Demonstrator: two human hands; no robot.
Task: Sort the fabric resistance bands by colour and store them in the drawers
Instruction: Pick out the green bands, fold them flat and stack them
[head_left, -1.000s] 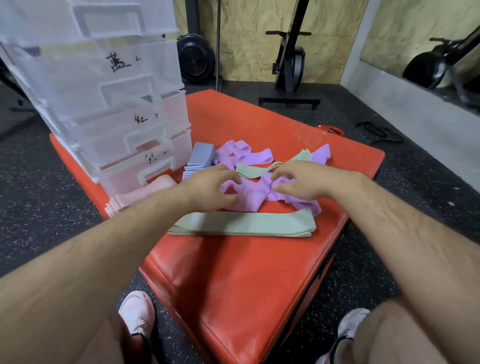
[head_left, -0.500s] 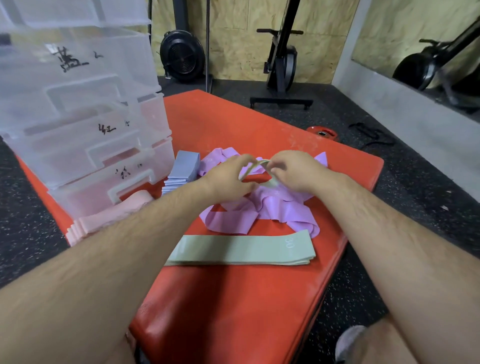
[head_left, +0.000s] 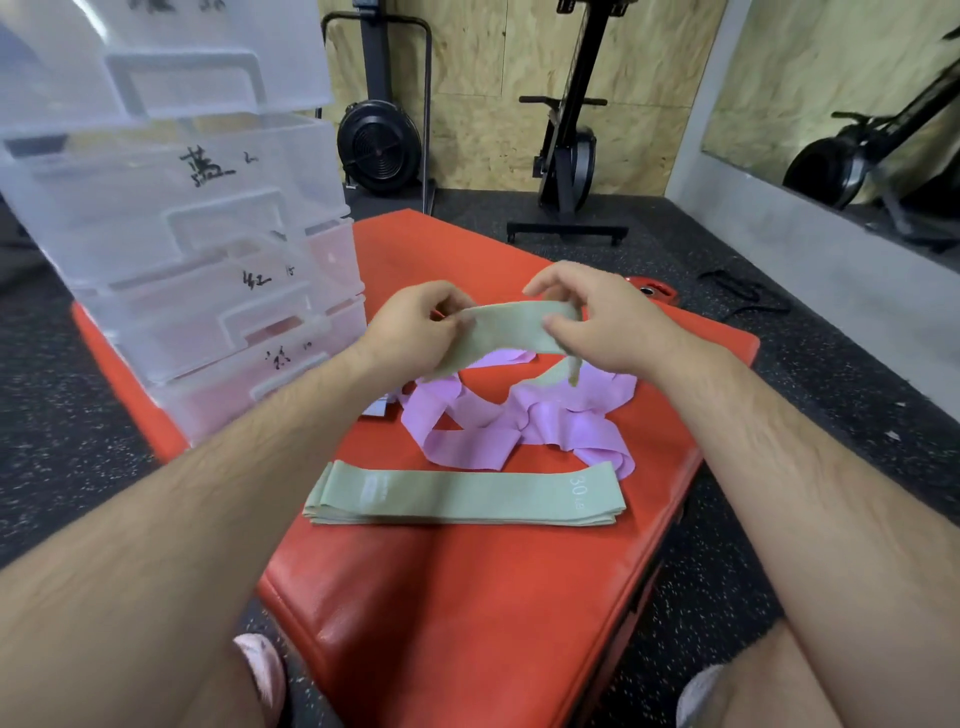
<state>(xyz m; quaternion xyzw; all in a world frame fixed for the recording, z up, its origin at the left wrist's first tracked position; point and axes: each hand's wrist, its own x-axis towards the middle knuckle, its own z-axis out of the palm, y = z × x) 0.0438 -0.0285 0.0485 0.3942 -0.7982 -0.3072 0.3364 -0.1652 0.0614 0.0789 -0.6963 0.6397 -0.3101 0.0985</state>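
Note:
A pale green band is stretched between my left hand and my right hand, lifted above the red mat. Both hands pinch its ends, and one end droops below my right hand. Under it lies a tangle of purple bands. Nearer to me a flat stack of green bands rests on the mat. A translucent drawer unit with handwritten labels stands on the mat at the left. A blue stack peeks out beneath my left forearm.
Black rubber gym flooring surrounds the mat. Exercise machines and a fan wheel stand against the plywood wall behind. A low grey ledge runs along the right. My shoes show at the mat's near edge.
Both hands have pulled a green band out of the purple tangle and raised it above the mat, drawing it out between them. The camera view has shifted.

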